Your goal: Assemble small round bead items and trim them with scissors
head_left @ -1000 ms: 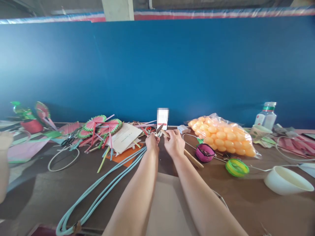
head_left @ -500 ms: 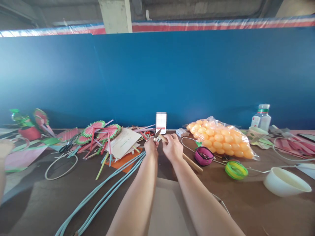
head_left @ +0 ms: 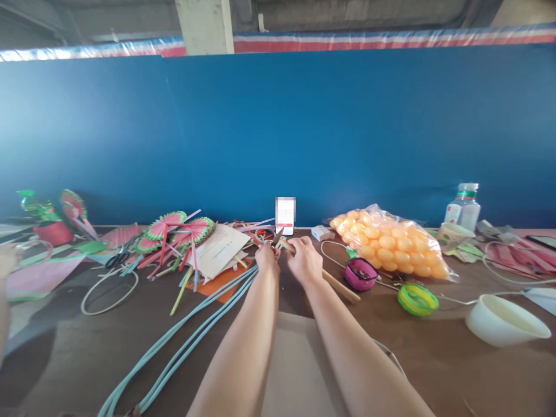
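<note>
My left hand [head_left: 268,256] is closed around a small metal tool with a dark pointed blade [head_left: 278,236]. The blade sticks up to the right from the fingers; its handle is hidden, so I cannot tell its exact kind. Close beside it, my right hand [head_left: 304,259] grips a pale wooden stick [head_left: 341,286]. One end of the stick meets the tool between my hands, and the other slants down to the right past my wrist. Just beyond my fingers a phone [head_left: 285,220] leans upright against the blue panel.
Light-blue tubes [head_left: 191,315], papers [head_left: 219,252] and watermelon-patterned paper fans [head_left: 167,226] lie left. To the right are a bag of orange balls [head_left: 391,243], a pink pouch [head_left: 361,274], a green-yellow ring coil [head_left: 417,299], a white bowl [head_left: 506,321] and a bottle [head_left: 464,208]. Another person's hand [head_left: 6,263] shows at the left edge.
My hands keep almost the same place and grip. At the left edge, the other person's hand has shifted slightly. The whole view has moved a little.
</note>
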`<state>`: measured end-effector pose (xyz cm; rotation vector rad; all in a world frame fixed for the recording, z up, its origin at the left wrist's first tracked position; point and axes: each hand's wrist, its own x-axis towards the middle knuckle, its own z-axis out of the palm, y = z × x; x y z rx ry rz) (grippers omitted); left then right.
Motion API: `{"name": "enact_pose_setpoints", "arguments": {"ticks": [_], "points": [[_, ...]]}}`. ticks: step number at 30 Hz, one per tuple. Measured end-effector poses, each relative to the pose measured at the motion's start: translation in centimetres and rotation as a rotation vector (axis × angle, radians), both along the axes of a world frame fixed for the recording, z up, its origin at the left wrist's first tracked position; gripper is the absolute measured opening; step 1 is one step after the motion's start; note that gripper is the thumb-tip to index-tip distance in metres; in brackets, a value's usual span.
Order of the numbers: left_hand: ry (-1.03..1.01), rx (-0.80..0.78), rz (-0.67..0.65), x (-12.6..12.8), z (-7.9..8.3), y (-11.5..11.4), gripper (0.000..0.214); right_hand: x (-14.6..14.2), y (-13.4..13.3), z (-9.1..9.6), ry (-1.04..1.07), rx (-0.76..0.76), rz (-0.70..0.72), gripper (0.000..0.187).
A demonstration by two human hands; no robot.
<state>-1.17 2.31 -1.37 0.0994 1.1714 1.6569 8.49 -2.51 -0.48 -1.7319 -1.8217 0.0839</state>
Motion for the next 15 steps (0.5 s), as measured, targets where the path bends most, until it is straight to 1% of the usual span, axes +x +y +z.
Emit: {"name": "enact_pose_setpoints", "arguments": {"ticks": [3,6,10,12,15], "points": [[0.042,0.003,0.041,-0.1,-0.2,0.3,0.01,0.3,0.2,0.0,-0.003,-0.059,-0.062,0.025],[0.072,0.001,0.074,-0.2,-0.2,0.3,0.006,0.7,0.6,-0.3,-0.027,-0.167,-0.1,0.026],[0.059,-0.001,0.062,0.0,-0.1,0.2,0.006,0.9,1.0,-1.0,-0.046,-0.292,-0.092,0.029],[0.035,0.006,0.042,0.0,-0.2,0.2,0.008,0.9,1.2,-1.3,-0.048,-0.332,-0.085,0.031],[-0.007,0.032,-0.005,0.1,-0.2,0.3,0.012,0.9,1.5,-1.7,-0.061,-0.368,-0.083,0.028]]}}
